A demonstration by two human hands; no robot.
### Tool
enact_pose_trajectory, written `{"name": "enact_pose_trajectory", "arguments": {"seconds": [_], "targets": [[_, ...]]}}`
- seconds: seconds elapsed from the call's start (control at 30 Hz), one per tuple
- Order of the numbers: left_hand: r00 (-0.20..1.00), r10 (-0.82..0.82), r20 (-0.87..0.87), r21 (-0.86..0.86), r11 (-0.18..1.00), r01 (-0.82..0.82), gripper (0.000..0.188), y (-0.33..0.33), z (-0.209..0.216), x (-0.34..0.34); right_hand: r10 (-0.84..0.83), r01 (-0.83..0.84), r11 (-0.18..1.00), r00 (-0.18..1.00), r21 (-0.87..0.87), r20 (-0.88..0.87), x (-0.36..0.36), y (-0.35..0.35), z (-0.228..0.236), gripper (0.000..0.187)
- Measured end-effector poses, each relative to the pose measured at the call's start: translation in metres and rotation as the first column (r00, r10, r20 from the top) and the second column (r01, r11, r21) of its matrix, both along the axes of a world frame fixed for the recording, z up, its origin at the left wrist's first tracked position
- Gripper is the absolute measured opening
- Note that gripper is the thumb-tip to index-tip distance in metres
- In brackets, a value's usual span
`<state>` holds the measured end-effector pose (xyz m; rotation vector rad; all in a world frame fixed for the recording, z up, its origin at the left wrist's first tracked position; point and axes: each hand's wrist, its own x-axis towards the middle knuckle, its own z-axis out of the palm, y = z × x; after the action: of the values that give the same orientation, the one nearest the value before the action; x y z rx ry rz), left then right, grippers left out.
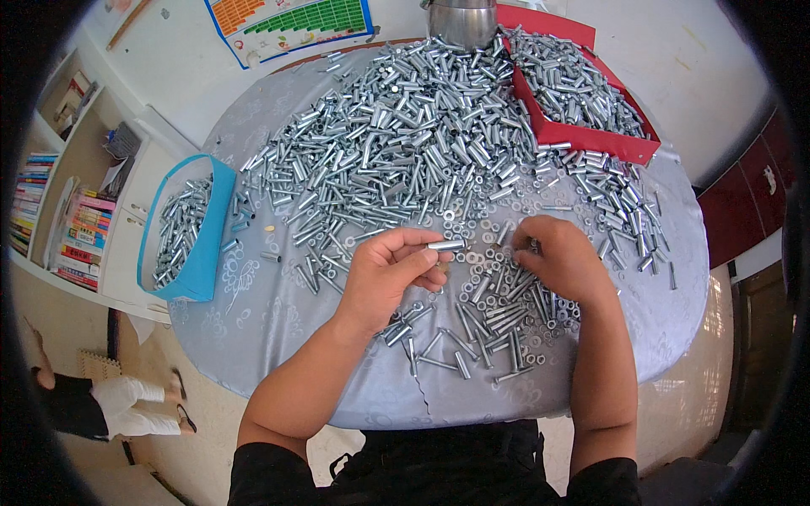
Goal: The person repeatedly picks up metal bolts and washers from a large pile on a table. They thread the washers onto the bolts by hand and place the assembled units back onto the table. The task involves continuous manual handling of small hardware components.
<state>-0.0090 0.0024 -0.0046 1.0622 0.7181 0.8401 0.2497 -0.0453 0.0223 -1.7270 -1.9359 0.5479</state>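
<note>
My left hand (pixel 384 278) is closed, pinching a shiny metal sleeve (pixel 447 245) between thumb and fingers above the table's middle. To its right, my right hand (pixel 564 257) is closed with its fingertips curled down and inward; whatever they hold is hidden. Scattered washers (pixel 475 258) lie on the cloth between the two hands. Nearer to me, a loose group of bolts (pixel 504 320) spreads below the hands, with nuts (pixel 540 358) at its right side. Beyond my hands rises a large heap of metal sleeves and bolts (pixel 396 135).
The round table has a silvery patterned cloth (pixel 245 337). A blue box (pixel 207 253) of metal parts stands at the left, a red box (pixel 591 145) heaped with them at the far right. A metal pot (pixel 462 24) is at the back. Another person (pixel 93 405) is at the lower left, beside bookshelves (pixel 76 202).
</note>
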Motion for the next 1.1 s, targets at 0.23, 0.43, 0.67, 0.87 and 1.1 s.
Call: {"name": "enact_pose_trajectory", "arguments": {"seconds": [0.23,0.43,0.67,0.87,1.1], "targets": [[1.000,-0.010,0.009,0.003,1.000,0.010,0.023,0.000,0.001,0.001,-0.124,0.101,0.992,0.858,-0.074,-0.498,-0.016,0.005,-0.012,0.011],[1.000,-0.005,0.016,0.001,1.000,0.005,0.024,0.000,0.001,0.000,-0.054,-0.048,0.993,0.642,-0.109,-0.765,-0.036,0.006,-0.013,0.011],[1.000,-0.010,0.007,0.005,1.000,0.010,0.024,0.000,0.000,0.001,-0.069,-0.028,0.993,0.627,-0.111,-0.776,-0.043,0.002,-0.005,0.020],[1.000,-0.014,-0.013,0.018,1.000,0.014,0.024,-0.001,0.002,0.001,-0.076,-0.055,0.989,0.615,-0.140,-0.785,-0.041,0.002,-0.009,0.019],[0.999,-0.017,-0.050,0.034,0.999,0.019,0.024,-0.003,0.005,0.001,-0.086,-0.090,0.970,0.746,-0.227,-0.661,-0.037,0.004,-0.011,0.016]]}}
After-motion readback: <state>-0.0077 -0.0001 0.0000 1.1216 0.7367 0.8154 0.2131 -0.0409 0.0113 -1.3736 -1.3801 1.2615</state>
